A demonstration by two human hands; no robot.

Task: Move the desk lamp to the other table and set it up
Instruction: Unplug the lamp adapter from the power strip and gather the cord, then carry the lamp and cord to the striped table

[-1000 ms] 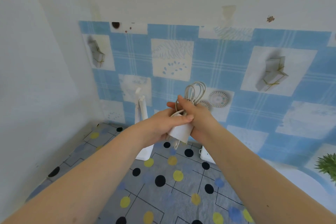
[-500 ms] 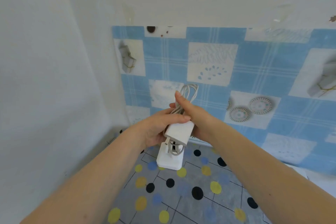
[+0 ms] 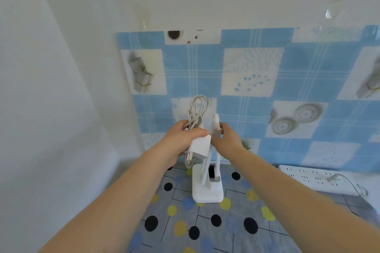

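The white plastic folding desk lamp [image 3: 207, 188] stands on the dotted grey tablecloth [image 3: 205, 230], its folded top pinched by the right hand [image 3: 225, 136], while the left hand [image 3: 183, 139] clutches the white adapter with coiled cable [image 3: 198, 127] just beside that top, so unfolding one-handed could tip the lamp.

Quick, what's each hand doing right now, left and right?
Left hand: closed around the white power adapter and its bundled cable.
Right hand: gripping the top of the folded desk lamp, whose base stands on the table.
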